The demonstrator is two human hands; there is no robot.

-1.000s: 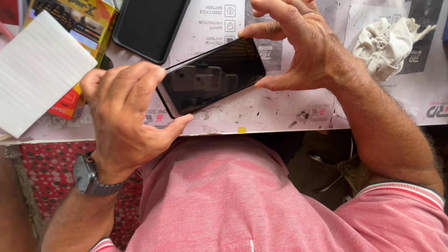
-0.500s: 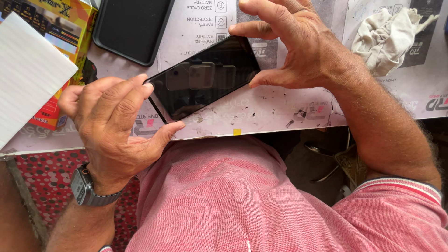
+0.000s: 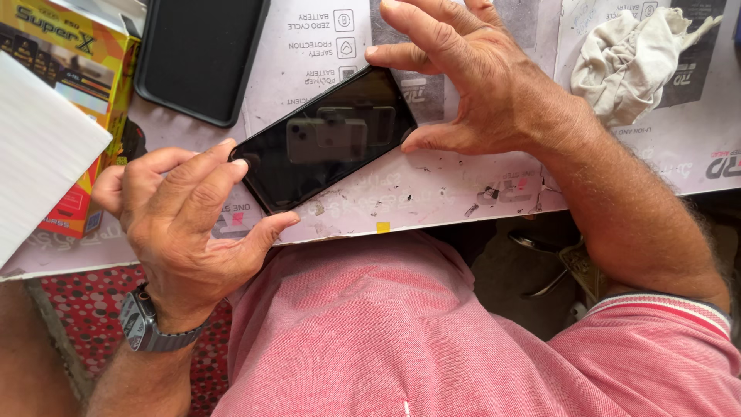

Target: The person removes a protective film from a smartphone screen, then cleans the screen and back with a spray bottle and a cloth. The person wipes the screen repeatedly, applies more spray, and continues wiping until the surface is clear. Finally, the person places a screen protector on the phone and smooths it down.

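phone [image 3: 324, 143]: flat glossy black slab, rounded corners, lying slanted on the scuffed printed table [image 3: 463, 193]
left hand [image 3: 185, 224]: fingers curled, pinching the phone's near-left corner
right hand [image 3: 471, 85]: fingers spread, thumb and forefinger tips on its right end
case [image 3: 201, 54]: matte black, just beyond the phone
rag [image 3: 633, 58]: crumpled, right of it
change: grips same as half a second ago

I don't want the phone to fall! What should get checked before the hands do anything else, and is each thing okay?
1. Left hand grips the black phone at its near end: ok.
2. Right hand pinches its far end: ok.
3. Phone is over the table, not past the edge: ok.
4. Glass free of cracks: cannot tell, reflections.
5. Black case and crumpled cloth lie apart from the phone: ok.
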